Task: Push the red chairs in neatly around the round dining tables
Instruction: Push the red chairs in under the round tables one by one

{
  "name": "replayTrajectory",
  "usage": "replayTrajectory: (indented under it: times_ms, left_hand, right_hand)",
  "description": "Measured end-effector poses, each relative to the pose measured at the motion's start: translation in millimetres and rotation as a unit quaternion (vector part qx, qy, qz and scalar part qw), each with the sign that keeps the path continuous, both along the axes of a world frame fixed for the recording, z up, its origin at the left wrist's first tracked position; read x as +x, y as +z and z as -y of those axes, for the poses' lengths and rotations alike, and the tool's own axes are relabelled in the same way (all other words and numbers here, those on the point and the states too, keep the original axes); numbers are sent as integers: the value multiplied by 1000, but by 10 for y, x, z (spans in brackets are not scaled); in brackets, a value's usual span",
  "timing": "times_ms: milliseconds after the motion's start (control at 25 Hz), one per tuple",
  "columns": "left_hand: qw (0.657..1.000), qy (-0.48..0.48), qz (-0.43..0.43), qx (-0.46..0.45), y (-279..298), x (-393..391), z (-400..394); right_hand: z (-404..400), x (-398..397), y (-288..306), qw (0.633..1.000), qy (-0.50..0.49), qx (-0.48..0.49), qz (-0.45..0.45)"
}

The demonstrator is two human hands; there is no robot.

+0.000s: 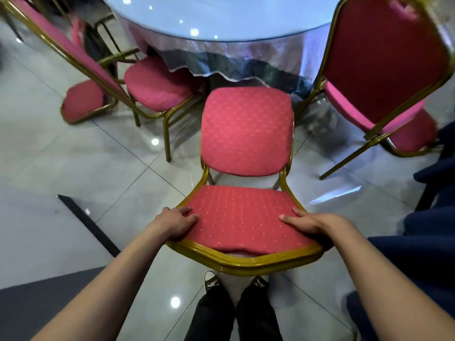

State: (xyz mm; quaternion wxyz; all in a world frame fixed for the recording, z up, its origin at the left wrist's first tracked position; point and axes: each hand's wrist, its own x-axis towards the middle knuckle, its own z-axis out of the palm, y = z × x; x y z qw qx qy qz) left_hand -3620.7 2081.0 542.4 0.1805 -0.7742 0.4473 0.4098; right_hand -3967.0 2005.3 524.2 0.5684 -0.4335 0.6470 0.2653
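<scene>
Gripping the top of the backrest, the left hand (177, 222) and right hand (310, 223) each curl fingers over the front of the padding, one at each upper corner of the red chair (246, 134). Beyond the grip the seat points at the round table (221, 18), its front edge just short of the hanging tablecloth (246, 62). Pushing evenly with both hands should keep it square; favouring either side would likely skew it toward the neighbouring chairs, left (157, 84) or right (384, 57) of the grip.
</scene>
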Motion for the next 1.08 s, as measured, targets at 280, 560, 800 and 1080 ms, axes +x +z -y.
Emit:
replayTrajectory:
  times_ms: [280, 560, 800, 1080]
  left_hand:
    - [948, -90, -37, -303, 728, -433, 250]
    - [860, -39, -73, -504, 805, -492, 956]
    - [851, -7, -61, -522, 815, -474, 1346]
    - [850, 24, -44, -525, 782, -450, 1397]
  right_hand:
    - [587, -212, 632, 985, -99, -136, -36]
    - [699, -114, 957, 850, -16, -525, 41]
    - [1269, 192, 967, 824, 26, -565, 37]
    - [1114, 356, 610, 718, -80, -689, 52]
